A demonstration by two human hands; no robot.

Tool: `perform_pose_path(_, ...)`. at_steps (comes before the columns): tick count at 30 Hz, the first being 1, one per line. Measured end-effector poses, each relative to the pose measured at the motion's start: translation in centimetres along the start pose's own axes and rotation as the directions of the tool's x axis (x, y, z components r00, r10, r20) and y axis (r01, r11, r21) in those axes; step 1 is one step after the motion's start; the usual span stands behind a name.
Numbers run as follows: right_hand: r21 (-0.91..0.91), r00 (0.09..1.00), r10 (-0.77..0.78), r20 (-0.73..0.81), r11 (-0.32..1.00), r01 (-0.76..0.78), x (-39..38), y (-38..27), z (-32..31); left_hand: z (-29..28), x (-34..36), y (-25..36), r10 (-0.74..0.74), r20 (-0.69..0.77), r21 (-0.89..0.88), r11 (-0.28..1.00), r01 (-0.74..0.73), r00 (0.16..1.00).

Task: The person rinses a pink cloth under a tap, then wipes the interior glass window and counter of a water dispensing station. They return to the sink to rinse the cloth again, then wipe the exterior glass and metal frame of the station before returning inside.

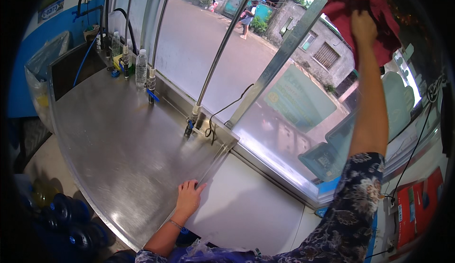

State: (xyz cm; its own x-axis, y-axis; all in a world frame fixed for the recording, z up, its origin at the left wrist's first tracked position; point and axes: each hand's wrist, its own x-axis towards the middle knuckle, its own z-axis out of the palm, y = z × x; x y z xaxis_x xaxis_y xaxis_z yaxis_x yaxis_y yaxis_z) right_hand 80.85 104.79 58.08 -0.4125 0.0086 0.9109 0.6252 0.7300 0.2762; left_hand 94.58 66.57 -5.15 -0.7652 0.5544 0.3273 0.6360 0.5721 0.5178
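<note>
Left hand (188,200) rests at the right edge of the steel worktop (118,144), fingers slightly spread, grasping nothing. Right hand (364,28) raised high, upper right, fingers clenched on a dark red cloth (386,31), folds hanging around the wrist, at the window (263,137); contact with the glass, cannot tell. Clear plastic bottle (141,69) upright at worktop's far side. Beyond the glass, a pedestrian (247,20) on the street (208,35).

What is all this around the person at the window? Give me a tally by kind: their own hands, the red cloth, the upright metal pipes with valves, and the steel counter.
Hands: 2 (left hand, right hand)
Red cloth: 1, held in the right hand
Upright metal pipes: 3
Steel counter: 1
Total: 7
</note>
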Motion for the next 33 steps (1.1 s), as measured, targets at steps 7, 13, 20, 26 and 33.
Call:
perform_pose_path(7, 0.583, 0.932, -0.335, 0.138, 0.789, 0.197, -14.6, -12.7, 5.8, -0.5, 1.3, 0.1, -0.116, -0.005, -0.195, 0.974, 0.113, 0.993)
perform_pose_path(13, 0.393, 0.939, -0.338, -0.063, 0.857, 0.335, -18.6, -13.0, 8.1, 1.7, 14.6, 1.1, -0.248, -0.149, -0.398, 0.901, 0.172, 0.957)
perform_pose_path(20, 0.374, 0.942, -0.319, -0.1, 0.866, 0.333, -19.3, -13.1, 6.5, 6.6, 24.5, -1.0, -0.459, -0.328, -0.373, 0.866, 0.333, 0.826)
perform_pose_path(26, 0.375, 0.942, -0.312, -0.122, 0.864, 0.335, -19.7, -13.2, 6.6, 4.9, 26.3, 0.6, -0.364, -0.424, -0.352, 0.91, 0.219, 0.829)
perform_pose_path(33, 0.357, 0.942, -0.32, -0.097, 0.872, 0.333, -19.3, -13.5, 6.2, -0.7, 36.0, 2.9, -0.067, -0.609, -0.27, 0.955, -0.127, 0.79)
